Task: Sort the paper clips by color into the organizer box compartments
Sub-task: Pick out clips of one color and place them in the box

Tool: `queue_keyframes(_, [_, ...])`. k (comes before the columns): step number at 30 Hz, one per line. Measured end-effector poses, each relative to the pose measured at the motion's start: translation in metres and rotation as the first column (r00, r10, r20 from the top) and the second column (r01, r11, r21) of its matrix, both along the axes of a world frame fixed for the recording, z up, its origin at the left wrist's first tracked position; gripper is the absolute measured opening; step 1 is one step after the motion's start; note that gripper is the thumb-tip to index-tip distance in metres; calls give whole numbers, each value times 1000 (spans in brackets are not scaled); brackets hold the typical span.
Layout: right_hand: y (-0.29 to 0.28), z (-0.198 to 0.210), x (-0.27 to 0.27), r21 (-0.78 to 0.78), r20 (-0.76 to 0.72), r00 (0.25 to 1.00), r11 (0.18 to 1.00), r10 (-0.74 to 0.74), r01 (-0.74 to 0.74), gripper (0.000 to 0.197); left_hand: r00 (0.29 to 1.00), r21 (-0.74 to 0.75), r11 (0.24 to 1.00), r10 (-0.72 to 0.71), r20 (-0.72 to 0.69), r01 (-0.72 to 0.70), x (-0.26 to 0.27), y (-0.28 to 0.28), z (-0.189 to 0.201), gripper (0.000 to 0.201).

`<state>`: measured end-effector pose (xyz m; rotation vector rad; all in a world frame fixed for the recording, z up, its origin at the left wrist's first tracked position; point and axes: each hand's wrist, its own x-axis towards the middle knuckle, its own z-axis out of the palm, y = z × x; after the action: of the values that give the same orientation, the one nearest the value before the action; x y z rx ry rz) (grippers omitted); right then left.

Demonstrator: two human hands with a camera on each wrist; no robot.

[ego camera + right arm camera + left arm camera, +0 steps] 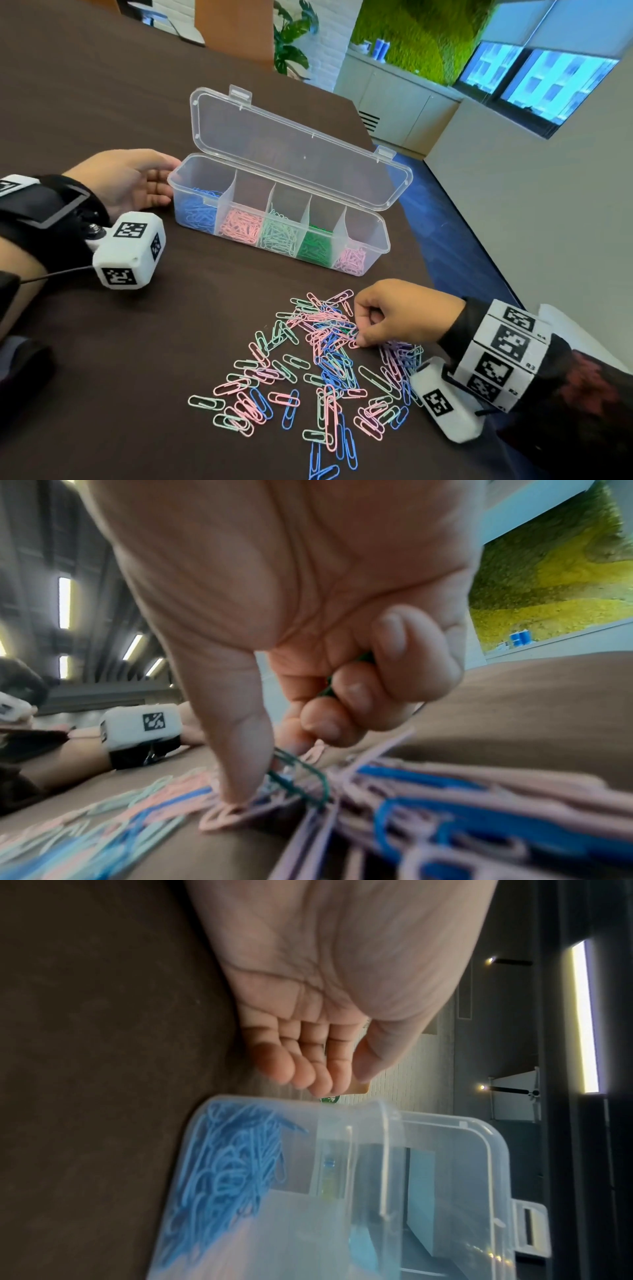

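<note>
Left hand (pixel 126 180) relaxed, fingers straight against end wall of clear plastic five-compartment organizer box (pixel 191 219), right hand (pixel 397 317) curled, gripping dark green paper clips (pixel 329 689), thumb pressing into mixed pastel clip pile (pixel 308 363) on dark brown table (pixel 120 342).

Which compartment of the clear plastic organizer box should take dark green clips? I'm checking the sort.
The fourth compartment counting from the left hand: it alone holds dark green paper clips; its neighbours hold mint and pink ones.

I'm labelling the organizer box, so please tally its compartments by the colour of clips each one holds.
Blue clips: 1 compartment
Pink clips: 1 compartment
Mint green clips: 1 compartment
Dark green clips: 1 compartment
Lilac-pink clips: 1 compartment
Total: 5 compartments in the organizer box, none empty.
</note>
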<state>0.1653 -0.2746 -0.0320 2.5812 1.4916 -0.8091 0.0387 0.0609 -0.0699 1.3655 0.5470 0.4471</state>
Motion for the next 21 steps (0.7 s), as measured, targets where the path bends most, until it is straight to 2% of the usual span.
queue_keyframes(2, [-1, 3, 3, 84, -34, 999, 996, -39, 42, 23, 1000, -4, 1000, 6, 10, -6, -2, -1, 0, 18])
queue_keyframes(3, [-2, 5, 3, 143, -104, 991, 985, -82, 97, 22, 1000, -7, 1000, 8, 16, -8, -2, -2, 0, 18])
queue_keyframes(4, [-4, 6, 3, 218, -227, 965, 959, -131, 182, 21, 1000, -13, 1000, 10, 22, -10, -3, -2, 0, 18])
queue_keyframes(5, [-5, 6, 2, 292, -385, 907, 909, -172, 296, 19, 1000, -20, 1000, 12, 25, -12, -3, -2, 0, 18])
queue_keyframes(6, [-6, 6, 2, 342, -548, 812, 832, -202, 437, 18, 1000, -30, 999, 14, 28, -13, -2, -2, 0, 18])
queue_keyframes(8, [-6, 4, 3, 327, -794, 566, 630, -221, 704, 17, 999, -54, 998, 18, 36, -16, -3, -2, 0, 18])
queue_keyframes(9, [-5, 4, 3, 281, -863, 455, 540, -219, 793, 17, 999, -66, 998, 21, 42, -19, -2, -1, 0, 17])
queue_keyframes(10, [-5, 4, 4, 235, -899, 375, 476, -225, 848, 19, 999, -74, 997, 26, 46, -23, -2, -1, 0, 16])
queue_keyframes(11, [-5, 3, 4, 204, -908, 338, 445, -246, 872, 20, 999, -73, 997, 30, 45, -26, -1, 0, 0, 15])
queue_keyframes(13, [-5, 2, 2, 192, -872, 373, 478, -318, 857, 21, 999, -49, 998, 35, 25, -34, 2, 0, 0, 15])
queue_keyframes(15, [-6, 1, -3, 206, -769, 502, 591, -395, 780, 19, 999, -12, 999, 36, -5, -36, 7, -2, -2, 13])
queue_keyframes(18, [-4, 5, -19, 188, -392, 819, 835, -419, 517, 10, 999, 16, 999, 48, -14, -48, 12, -2, -5, 13])
queue_keyframes(19, [-2, 6, -24, 155, -267, 882, 887, -388, 436, 9, 998, 11, 998, 55, -8, -55, 13, -1, -6, 14])
queue_keyframes(21, [4, 3, -32, 95, -87, 943, 940, -321, 329, 14, 997, -12, 997, 73, 2, -73, 14, 3, -7, 14])
